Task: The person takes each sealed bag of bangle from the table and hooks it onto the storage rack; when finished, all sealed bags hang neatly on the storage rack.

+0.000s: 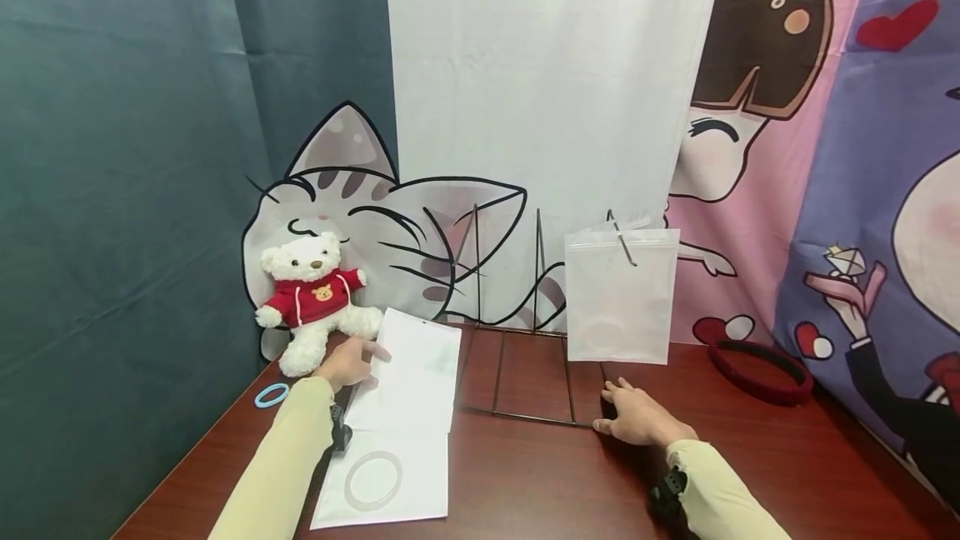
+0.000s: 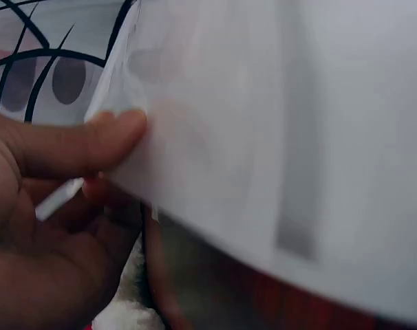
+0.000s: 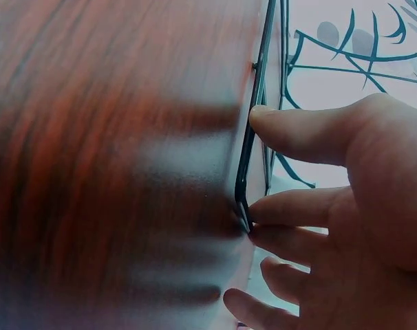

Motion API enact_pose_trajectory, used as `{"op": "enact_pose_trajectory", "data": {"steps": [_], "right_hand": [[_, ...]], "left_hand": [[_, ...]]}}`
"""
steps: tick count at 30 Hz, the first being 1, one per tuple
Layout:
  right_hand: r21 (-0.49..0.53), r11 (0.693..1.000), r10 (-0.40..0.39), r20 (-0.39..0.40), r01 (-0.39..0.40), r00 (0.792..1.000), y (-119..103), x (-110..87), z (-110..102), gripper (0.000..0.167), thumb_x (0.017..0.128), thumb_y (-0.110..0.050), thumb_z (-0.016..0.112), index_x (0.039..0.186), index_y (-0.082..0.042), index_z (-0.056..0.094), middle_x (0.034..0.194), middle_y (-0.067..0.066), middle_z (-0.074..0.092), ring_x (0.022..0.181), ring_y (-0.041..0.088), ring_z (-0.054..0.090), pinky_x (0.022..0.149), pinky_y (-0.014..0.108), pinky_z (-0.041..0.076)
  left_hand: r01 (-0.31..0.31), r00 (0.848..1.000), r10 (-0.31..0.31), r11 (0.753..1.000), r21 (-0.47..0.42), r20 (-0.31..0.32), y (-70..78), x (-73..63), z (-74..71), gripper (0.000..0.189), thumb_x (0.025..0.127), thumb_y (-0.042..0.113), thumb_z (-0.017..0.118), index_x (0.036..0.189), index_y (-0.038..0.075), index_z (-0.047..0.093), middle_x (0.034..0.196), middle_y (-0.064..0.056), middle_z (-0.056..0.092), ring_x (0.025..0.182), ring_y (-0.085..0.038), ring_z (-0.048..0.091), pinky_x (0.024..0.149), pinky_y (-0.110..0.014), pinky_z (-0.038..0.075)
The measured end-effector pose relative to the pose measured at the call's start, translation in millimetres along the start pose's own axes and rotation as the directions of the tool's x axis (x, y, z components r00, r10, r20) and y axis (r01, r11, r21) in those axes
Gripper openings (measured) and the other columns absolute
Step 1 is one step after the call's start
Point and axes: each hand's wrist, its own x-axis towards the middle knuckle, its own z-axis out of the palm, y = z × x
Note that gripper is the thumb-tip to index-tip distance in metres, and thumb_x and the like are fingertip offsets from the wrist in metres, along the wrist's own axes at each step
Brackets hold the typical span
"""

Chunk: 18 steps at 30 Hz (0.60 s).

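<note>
- Here, the white pouch [image 1: 416,369] lies flat on the wooden table [image 1: 540,482], just left of the wire rack [image 1: 517,357], which serves as the landmark
- The left hand [image 1: 347,363] pinches the pouch at its upper left corner; the left wrist view shows the thumb [image 2: 91,141] pressed on top of the pouch edge with the other fingers curled beneath it
- A second white pouch [image 1: 386,477] lies nearer the person than the first, left of the rack and partly under the first one, with a pale ring [image 1: 372,480] showing through it
- The right hand [image 1: 633,415] rests on the table at the rack's near right corner, fingers spread and fairly straight; in the right wrist view the fingertips [image 3: 263,216] touch the rack's base wire [image 3: 253,137] without closing round it
- A hanging pouch [image 1: 618,294] is hooked on the rack's right-hand prong, upright
- A teddy bear [image 1: 315,298] in a red hoodie sits well left of the rack, against the backdrop
- A blue ring [image 1: 271,395] lies on the table left of the rack, beyond the left hand
- A dark red headband [image 1: 757,369] lies right of the rack, near the backdrop
</note>
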Motion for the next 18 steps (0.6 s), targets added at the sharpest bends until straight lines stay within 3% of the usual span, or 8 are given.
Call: {"op": "enact_pose_trajectory", "data": {"steps": [3, 7, 13, 18], "right_hand": [[-0.004, 1.000, -0.004, 0.009, 0.004, 1.000, -1, 0.6, 0, 0.065, 0.085, -0.025, 0.077, 0.134, 0.011, 0.056, 0.147, 0.033, 0.047, 0.146, 0.053, 0.029, 0.114, 0.063, 0.031], [-0.001, 1.000, -0.005, 0.008, 0.005, 1.000, -1, 0.4, 0, 0.065, 0.085, -0.026, 0.078, 0.134, 0.010, 0.057, 0.147, 0.032, 0.048, 0.146, 0.053, 0.029, 0.114, 0.064, 0.032], [-0.014, 1.000, -0.007, -0.008, 0.007, 1.000, 0, 0.5, 0, 0.063, 0.085, -0.025, 0.078, 0.133, 0.010, 0.058, 0.146, 0.032, 0.049, 0.145, 0.053, 0.031, 0.113, 0.064, 0.033], [-0.020, 1.000, -0.005, -0.003, 0.005, 1.000, 0, -0.1, 0, 0.063, 0.085, -0.025, 0.078, 0.132, 0.011, 0.058, 0.145, 0.033, 0.050, 0.145, 0.054, 0.031, 0.114, 0.064, 0.032]], "left_hand": [[-0.052, 0.999, 0.052, 0.999, -0.014, 0.012, -1.8, -4.6, -3.2, 0.041, 0.078, -0.011, 0.070, 0.114, 0.009, 0.074, 0.140, -0.024, 0.057, 0.126, -0.039, 0.051, 0.107, -0.061, 0.041], [-0.127, 0.992, 0.126, 0.991, -0.044, -0.014, 2.2, -13.6, -9.8, 0.043, 0.080, -0.010, 0.070, 0.116, 0.011, 0.074, 0.139, -0.021, 0.060, 0.133, -0.042, 0.049, 0.110, -0.063, 0.038], [-0.237, 0.966, 0.232, 0.971, -0.039, -0.115, 13.4, -32.5, -24.3, 0.037, 0.083, -0.003, 0.074, 0.117, 0.011, 0.074, 0.130, -0.019, 0.067, 0.107, -0.033, 0.066, 0.092, -0.051, 0.055], [-0.335, 0.934, 0.324, 0.941, -0.051, -0.153, 24.8, -49.1, -32.7, 0.036, 0.084, -0.002, 0.075, 0.115, 0.014, 0.076, 0.124, -0.016, 0.070, 0.095, -0.022, 0.068, 0.084, -0.040, 0.059]]}}
